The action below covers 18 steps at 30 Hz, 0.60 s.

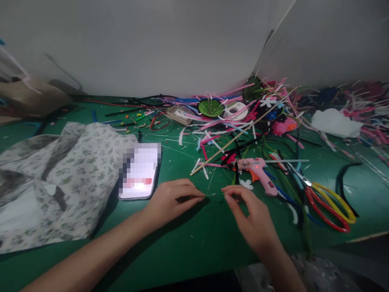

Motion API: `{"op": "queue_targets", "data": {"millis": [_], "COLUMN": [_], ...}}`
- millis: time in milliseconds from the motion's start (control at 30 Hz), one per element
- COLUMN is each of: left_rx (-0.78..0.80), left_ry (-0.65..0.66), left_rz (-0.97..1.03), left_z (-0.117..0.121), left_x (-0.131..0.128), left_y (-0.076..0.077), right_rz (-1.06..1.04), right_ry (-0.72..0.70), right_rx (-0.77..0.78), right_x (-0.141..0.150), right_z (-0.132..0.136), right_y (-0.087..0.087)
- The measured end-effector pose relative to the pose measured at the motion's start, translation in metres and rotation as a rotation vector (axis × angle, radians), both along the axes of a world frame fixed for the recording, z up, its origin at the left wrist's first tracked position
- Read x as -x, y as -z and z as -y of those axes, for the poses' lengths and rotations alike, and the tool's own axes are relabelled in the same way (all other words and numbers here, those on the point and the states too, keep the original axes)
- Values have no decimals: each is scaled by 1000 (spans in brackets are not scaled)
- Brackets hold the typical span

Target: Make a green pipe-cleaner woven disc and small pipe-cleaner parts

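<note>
Our two forearms come in from the near edge of the green counter, and both hands meet just in front of the pink glue gun, which we take as our landmark. Our left hand sits to the gun's left and nearer us, its thumb and forefinger pinched on one end of a very thin strand. Our right hand lies directly below the gun, fingertips also pinched at the strand's other end, though the thing is too fine to name for sure. Its long axis runs left to right between the hands, so both are equally near it. Left of the gun a lit phone lies beside floral cloth; right of it rest red-and-yellow scissors; behind it, a litter of colourful strips.
</note>
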<state>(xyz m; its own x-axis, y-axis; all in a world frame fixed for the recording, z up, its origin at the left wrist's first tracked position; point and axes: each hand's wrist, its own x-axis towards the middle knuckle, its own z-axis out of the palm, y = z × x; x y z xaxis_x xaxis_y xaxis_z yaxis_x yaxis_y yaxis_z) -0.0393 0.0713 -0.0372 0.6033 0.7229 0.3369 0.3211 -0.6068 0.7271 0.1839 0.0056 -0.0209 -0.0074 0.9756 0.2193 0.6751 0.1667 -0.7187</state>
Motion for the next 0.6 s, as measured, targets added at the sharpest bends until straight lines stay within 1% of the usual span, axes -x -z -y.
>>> {"op": "queue_targets", "data": {"millis": [100,200,400,600], "left_rx": [3,7,2,-9], "left_ry": [5,5,2,7], "left_rz": [4,6,5,1], "left_z": [1,1,2,1], "left_x": [0,-1,-1,-1], "left_y": [0,-1,-3,-3], "right_rz": [-5,4,-69,-146], "right_ry": [10,39,37,48], "right_rx": [87,130,137,137], "right_x": [-1,-2,5,14], "right_z": [2,6,16,25], "right_y": [1,0,-2,-4]}}
